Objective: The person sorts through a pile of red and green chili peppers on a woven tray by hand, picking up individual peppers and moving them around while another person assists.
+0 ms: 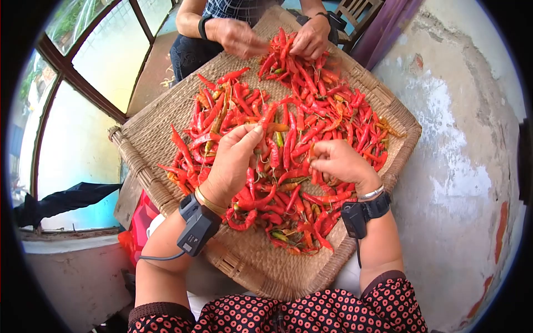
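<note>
Red chili peppers [311, 194] lie heaped across a shallow woven basket tray [266, 272], with a few green and orange ones among them. Over the middle of the heap, my left hand [236, 152] pinches a red chili pepper [268, 115] between thumb and forefinger; an orange pepper [277, 127] shows right beside the fingertips. My right hand [341, 164] is held to the right, just above the peppers, its thumb and fingers closed together. Whatever may be between those right fingertips is too small to make out.
Across the tray, another person's hands [308, 41] work at the peppers near the far corner. A bare, peeling wall [449, 139] stands close on the right. Framed windows [78, 122] and a dark folded cloth [72, 200] are at the left.
</note>
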Action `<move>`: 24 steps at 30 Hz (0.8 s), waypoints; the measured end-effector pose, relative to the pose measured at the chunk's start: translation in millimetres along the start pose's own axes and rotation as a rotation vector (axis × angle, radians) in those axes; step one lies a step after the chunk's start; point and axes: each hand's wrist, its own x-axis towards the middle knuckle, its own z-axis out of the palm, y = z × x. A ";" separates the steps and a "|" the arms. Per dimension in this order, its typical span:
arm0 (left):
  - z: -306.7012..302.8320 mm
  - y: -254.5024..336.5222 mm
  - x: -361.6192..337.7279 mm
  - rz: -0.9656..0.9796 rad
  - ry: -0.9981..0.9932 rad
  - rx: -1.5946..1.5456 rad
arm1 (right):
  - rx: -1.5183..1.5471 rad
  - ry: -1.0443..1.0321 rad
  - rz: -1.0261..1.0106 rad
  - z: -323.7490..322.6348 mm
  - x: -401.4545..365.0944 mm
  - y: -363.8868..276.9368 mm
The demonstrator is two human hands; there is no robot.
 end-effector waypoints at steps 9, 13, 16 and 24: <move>-1.0 -1.6 0.5 0.017 0.008 -0.069 | 0.560 0.340 -0.222 20.7 22.5 3.0; 1.3 -6.0 -3.0 -0.149 -0.187 -0.109 | 0.840 0.179 -0.288 29.9 8.2 -15.4; 2.9 -9.0 -3.5 -0.234 -0.238 0.050 | 0.724 0.139 -0.292 28.9 10.8 -9.6; -3.7 -6.0 3.0 -0.067 -0.020 -0.076 | -0.069 -0.042 -0.110 2.5 4.9 13.6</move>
